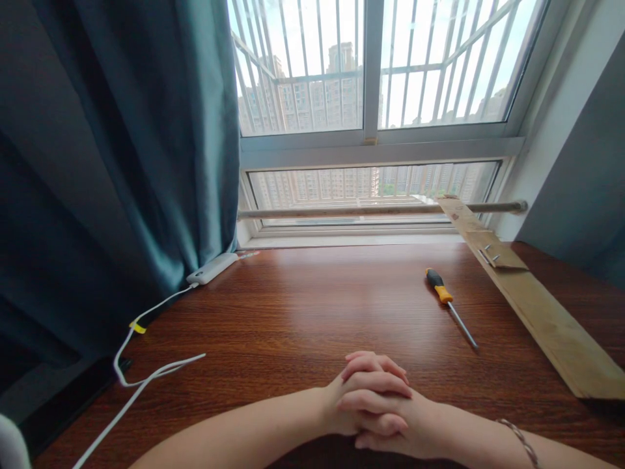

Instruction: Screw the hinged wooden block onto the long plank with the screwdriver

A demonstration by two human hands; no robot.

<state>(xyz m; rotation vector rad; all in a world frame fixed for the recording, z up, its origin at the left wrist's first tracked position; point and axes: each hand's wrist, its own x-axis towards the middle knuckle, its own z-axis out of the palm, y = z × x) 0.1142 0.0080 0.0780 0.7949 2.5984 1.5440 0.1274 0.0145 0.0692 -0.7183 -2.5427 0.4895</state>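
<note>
My left hand (349, 407) and my right hand (398, 426) rest on the brown wooden desk (293, 312) near its front edge, clasped together with the fingers interlaced. Nothing shows between them. A thin bracelet (522, 440) sits on my right wrist. A screwdriver (446, 299) with a black and orange handle lies on the desk beyond my hands to the right, its shaft pointing toward me. A long wooden plank (537, 306) with a metal bracket (489, 255) lies slanted along the right side of the desk.
A dark teal curtain (107, 163) hangs at the left. A white power bank (212, 268) with a white cable (146, 378) lies at the desk's back left. A window with bars (371, 71) and a horizontal rod (351, 211) stand behind the desk.
</note>
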